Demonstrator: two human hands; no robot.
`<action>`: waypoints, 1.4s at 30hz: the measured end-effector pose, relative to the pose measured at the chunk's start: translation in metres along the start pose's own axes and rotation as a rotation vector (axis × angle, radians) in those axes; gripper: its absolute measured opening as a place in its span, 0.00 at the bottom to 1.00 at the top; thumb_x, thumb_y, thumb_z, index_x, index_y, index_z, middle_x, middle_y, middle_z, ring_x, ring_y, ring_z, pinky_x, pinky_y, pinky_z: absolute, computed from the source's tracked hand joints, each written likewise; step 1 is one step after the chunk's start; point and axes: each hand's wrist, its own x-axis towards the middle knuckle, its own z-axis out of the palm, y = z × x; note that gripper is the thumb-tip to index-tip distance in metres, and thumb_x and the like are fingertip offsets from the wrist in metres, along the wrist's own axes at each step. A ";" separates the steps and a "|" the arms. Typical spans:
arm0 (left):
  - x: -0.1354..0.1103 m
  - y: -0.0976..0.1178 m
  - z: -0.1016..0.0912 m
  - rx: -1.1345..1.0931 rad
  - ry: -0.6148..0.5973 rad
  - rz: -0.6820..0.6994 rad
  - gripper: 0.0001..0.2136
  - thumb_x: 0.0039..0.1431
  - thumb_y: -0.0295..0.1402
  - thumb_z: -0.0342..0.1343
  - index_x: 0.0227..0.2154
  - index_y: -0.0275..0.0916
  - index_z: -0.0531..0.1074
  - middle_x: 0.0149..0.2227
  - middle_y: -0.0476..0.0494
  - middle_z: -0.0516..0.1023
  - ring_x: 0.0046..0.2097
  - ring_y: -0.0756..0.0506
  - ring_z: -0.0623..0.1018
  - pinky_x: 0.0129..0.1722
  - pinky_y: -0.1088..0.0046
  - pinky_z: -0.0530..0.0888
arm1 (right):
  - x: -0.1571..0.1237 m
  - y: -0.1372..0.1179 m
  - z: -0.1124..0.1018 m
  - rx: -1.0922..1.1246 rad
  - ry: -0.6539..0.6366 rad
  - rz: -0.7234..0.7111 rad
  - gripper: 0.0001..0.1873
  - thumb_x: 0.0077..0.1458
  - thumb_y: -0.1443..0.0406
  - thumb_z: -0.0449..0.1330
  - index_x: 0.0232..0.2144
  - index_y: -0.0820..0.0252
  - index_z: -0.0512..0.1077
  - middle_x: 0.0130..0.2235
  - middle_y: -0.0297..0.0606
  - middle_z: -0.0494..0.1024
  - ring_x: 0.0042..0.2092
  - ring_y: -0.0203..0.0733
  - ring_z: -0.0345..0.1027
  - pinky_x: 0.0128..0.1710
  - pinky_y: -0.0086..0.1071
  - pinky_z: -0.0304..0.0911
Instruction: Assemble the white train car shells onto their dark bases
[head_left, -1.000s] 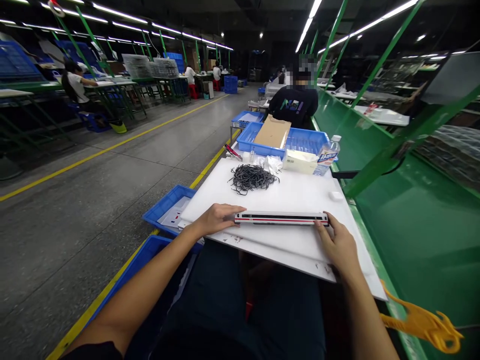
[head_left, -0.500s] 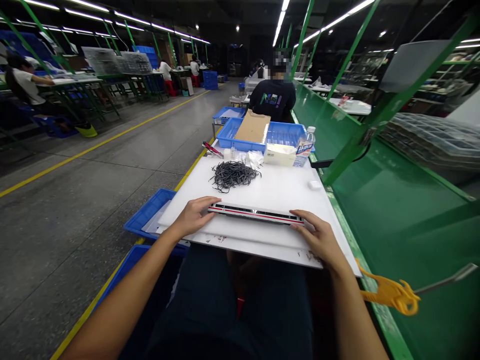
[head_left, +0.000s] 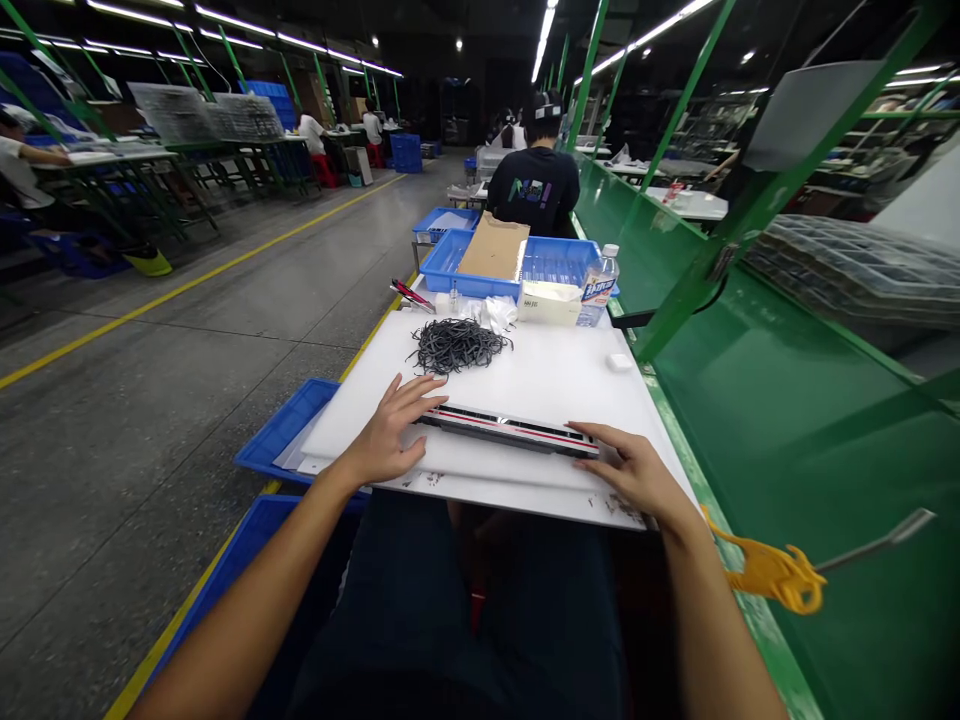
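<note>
Since the earlier frame the left grip [head_left: 386, 438] has spread, its thumb apart from the model train carriage [head_left: 511, 429], fingers at the left end. The right grip [head_left: 637, 465] pinches the right end. The carriage lies low across the white surface [head_left: 559, 375]; contact is unclear. Held mainly at one end, it could pivot or drop; swung forward, it might snag the dark strips [head_left: 459, 346].

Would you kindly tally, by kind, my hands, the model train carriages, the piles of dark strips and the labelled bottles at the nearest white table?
Hands, left hand and right hand: 2
Model train carriage: 1
Pile of dark strips: 1
Labelled bottle: 1
Total: 5
</note>
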 end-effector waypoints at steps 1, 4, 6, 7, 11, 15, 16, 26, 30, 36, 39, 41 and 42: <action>0.005 0.009 0.005 0.008 0.010 0.021 0.27 0.66 0.29 0.57 0.68 0.43 0.69 0.73 0.37 0.67 0.75 0.31 0.63 0.78 0.37 0.48 | -0.001 0.000 0.000 0.004 0.002 -0.001 0.25 0.66 0.54 0.69 0.63 0.46 0.76 0.62 0.39 0.81 0.63 0.58 0.75 0.65 0.53 0.71; 0.025 0.032 0.026 0.094 0.002 0.090 0.29 0.71 0.37 0.61 0.71 0.40 0.63 0.70 0.31 0.71 0.73 0.31 0.68 0.76 0.42 0.59 | -0.003 -0.002 0.004 0.017 0.032 -0.008 0.25 0.67 0.54 0.68 0.63 0.47 0.77 0.62 0.40 0.81 0.63 0.57 0.75 0.66 0.53 0.70; 0.037 0.039 0.042 0.197 -0.060 0.149 0.30 0.72 0.42 0.63 0.71 0.37 0.63 0.66 0.28 0.75 0.67 0.29 0.75 0.70 0.41 0.69 | -0.004 -0.003 0.007 0.021 0.051 -0.009 0.24 0.67 0.55 0.68 0.62 0.48 0.77 0.61 0.40 0.81 0.63 0.57 0.75 0.67 0.53 0.70; 0.041 0.040 0.049 0.235 -0.086 0.176 0.28 0.73 0.41 0.62 0.70 0.35 0.65 0.63 0.27 0.78 0.64 0.29 0.78 0.66 0.42 0.73 | -0.004 -0.004 0.008 0.019 0.057 -0.008 0.24 0.66 0.55 0.68 0.62 0.48 0.77 0.61 0.40 0.81 0.62 0.57 0.75 0.66 0.53 0.70; 0.044 0.032 0.066 0.282 -0.086 0.224 0.18 0.76 0.32 0.57 0.64 0.32 0.71 0.58 0.28 0.82 0.57 0.30 0.82 0.55 0.47 0.81 | -0.004 -0.009 0.008 0.000 0.057 0.004 0.23 0.66 0.55 0.68 0.61 0.48 0.77 0.59 0.40 0.82 0.60 0.56 0.76 0.64 0.51 0.71; 0.037 0.029 0.071 0.309 -0.036 0.242 0.19 0.77 0.28 0.52 0.67 0.33 0.69 0.60 0.28 0.80 0.60 0.30 0.81 0.57 0.45 0.80 | -0.002 -0.014 0.008 0.000 0.067 0.010 0.22 0.65 0.53 0.69 0.59 0.48 0.78 0.57 0.39 0.83 0.58 0.56 0.77 0.61 0.50 0.72; 0.036 0.030 0.071 0.315 -0.029 0.244 0.20 0.77 0.27 0.51 0.68 0.33 0.68 0.61 0.28 0.80 0.60 0.30 0.81 0.58 0.45 0.80 | -0.002 -0.015 0.009 0.004 0.068 0.010 0.23 0.64 0.52 0.70 0.59 0.48 0.79 0.57 0.39 0.83 0.58 0.56 0.78 0.61 0.50 0.73; 0.037 0.083 0.098 0.334 -0.050 0.215 0.25 0.77 0.25 0.50 0.73 0.37 0.62 0.72 0.29 0.68 0.74 0.30 0.67 0.70 0.39 0.68 | 0.000 -0.013 0.016 0.044 0.125 0.035 0.21 0.65 0.51 0.70 0.56 0.49 0.81 0.55 0.39 0.85 0.56 0.54 0.79 0.61 0.49 0.73; 0.040 0.075 0.114 0.262 0.096 0.203 0.19 0.76 0.22 0.50 0.65 0.37 0.72 0.65 0.34 0.78 0.65 0.32 0.77 0.62 0.43 0.75 | 0.000 -0.014 0.016 0.051 0.126 0.063 0.19 0.66 0.51 0.69 0.55 0.48 0.81 0.53 0.39 0.85 0.55 0.54 0.79 0.59 0.50 0.73; 0.042 0.077 0.116 0.249 0.217 0.236 0.18 0.75 0.20 0.49 0.58 0.40 0.78 0.60 0.38 0.83 0.60 0.36 0.81 0.54 0.50 0.78 | 0.001 -0.012 0.014 0.086 0.113 0.055 0.19 0.63 0.51 0.72 0.53 0.46 0.82 0.53 0.38 0.85 0.55 0.56 0.79 0.58 0.50 0.73; 0.041 0.073 0.092 0.250 0.141 0.214 0.15 0.76 0.28 0.56 0.61 0.38 0.75 0.59 0.35 0.83 0.59 0.36 0.82 0.60 0.49 0.75 | 0.001 -0.010 0.014 0.106 0.110 0.026 0.18 0.64 0.52 0.71 0.54 0.45 0.82 0.55 0.38 0.84 0.57 0.55 0.78 0.61 0.50 0.72; 0.034 0.063 0.067 0.267 0.069 0.134 0.27 0.70 0.40 0.67 0.66 0.36 0.71 0.62 0.31 0.80 0.62 0.32 0.79 0.66 0.44 0.70 | 0.000 -0.010 0.014 0.106 0.127 0.010 0.17 0.65 0.53 0.70 0.55 0.45 0.82 0.56 0.38 0.83 0.58 0.56 0.76 0.62 0.50 0.71; 0.028 0.057 0.053 0.282 0.043 0.095 0.32 0.66 0.44 0.71 0.67 0.35 0.69 0.64 0.29 0.78 0.64 0.30 0.77 0.69 0.41 0.67 | 0.000 -0.009 0.014 0.101 0.138 0.007 0.17 0.66 0.53 0.70 0.55 0.45 0.82 0.56 0.38 0.83 0.59 0.56 0.76 0.63 0.50 0.71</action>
